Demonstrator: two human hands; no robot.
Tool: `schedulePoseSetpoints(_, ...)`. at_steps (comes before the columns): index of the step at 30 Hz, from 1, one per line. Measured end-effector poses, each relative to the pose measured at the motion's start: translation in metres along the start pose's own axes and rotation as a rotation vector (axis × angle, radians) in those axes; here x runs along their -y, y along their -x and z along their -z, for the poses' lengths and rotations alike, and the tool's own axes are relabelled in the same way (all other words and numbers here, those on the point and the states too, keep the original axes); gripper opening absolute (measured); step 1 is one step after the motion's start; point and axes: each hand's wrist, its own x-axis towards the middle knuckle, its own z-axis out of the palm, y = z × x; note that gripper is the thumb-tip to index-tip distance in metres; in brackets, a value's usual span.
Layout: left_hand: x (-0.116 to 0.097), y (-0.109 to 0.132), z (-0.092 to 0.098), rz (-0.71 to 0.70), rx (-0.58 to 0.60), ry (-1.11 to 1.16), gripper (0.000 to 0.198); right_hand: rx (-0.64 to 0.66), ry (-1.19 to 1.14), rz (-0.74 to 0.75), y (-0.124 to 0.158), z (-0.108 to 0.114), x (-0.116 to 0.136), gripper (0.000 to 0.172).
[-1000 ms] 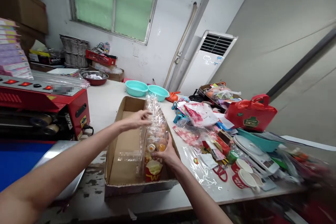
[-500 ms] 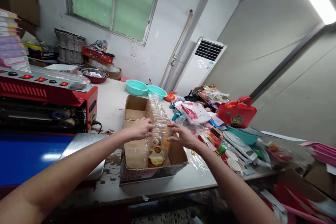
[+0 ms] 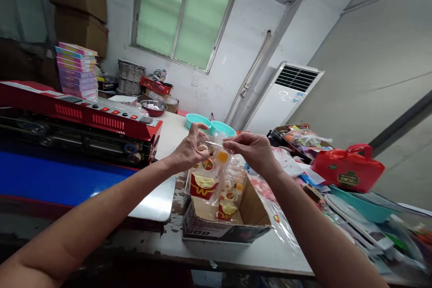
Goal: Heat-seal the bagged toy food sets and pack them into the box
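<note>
Between both hands hangs a clear plastic pack (image 3: 204, 184), lifted above an open cardboard box (image 3: 216, 230). Pieces like toy food show through it, among them yellow fries in a red holder with a W. My left hand (image 3: 189, 152) is closed on the pack's upper left edge. At its top right corner my right hand (image 3: 256, 149) pinches the plastic between thumb and fingers. Similar packs (image 3: 230, 200) stand in a row inside the box, just behind and to the right of the lifted one. The held pack and my hands hide part of that row.
On the left, a red machine (image 3: 111, 121) with a blue belt (image 3: 67, 184) adjoins the table. Two turquoise basins (image 3: 222, 129) sit behind the box. To the right lie heaped plastic bags, a red bag (image 3: 347, 168) and a white scale-like device (image 3: 357, 216).
One pack has come up out of the row in the box, held by both hands. Both hands have risen, and the view has turned left, so the box appears further right.
</note>
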Motion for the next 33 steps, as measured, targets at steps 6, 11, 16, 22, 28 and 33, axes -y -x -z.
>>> schedulePoseSetpoints(6, -0.017, 0.04, 0.029, 0.01, -0.095, -0.044, 0.071, 0.023, -0.126, -0.032, 0.006, -0.03, 0.013, 0.032)
schedulePoseSetpoints(11, -0.018, 0.075, 0.035, 0.172, -0.152, -0.004, 0.079, 0.07, -0.258, -0.135, 0.013, -0.051, 0.004, 0.034)
schedulePoseSetpoints(16, 0.002, 0.091, 0.03, 0.357, -0.337, 0.078, 0.073, 0.15, -0.348, -0.229, 0.02, -0.072, -0.024, 0.035)
schedulePoseSetpoints(22, 0.006, 0.09, 0.039, 0.641, -0.461, 0.346, 0.048, 0.243, -0.366, -0.238, 0.013, -0.086, -0.047, 0.033)
schedulePoseSetpoints(28, 0.005, 0.091, 0.05, 0.715, -0.595, 0.307, 0.035, 0.298, -0.377, -0.295, 0.006, -0.103, -0.052, 0.033)
schedulePoseSetpoints(33, 0.026, 0.096, 0.06, 0.749, -0.718, 0.29, 0.04, 0.285, -0.404, -0.342, 0.006, -0.127, -0.065, 0.035)
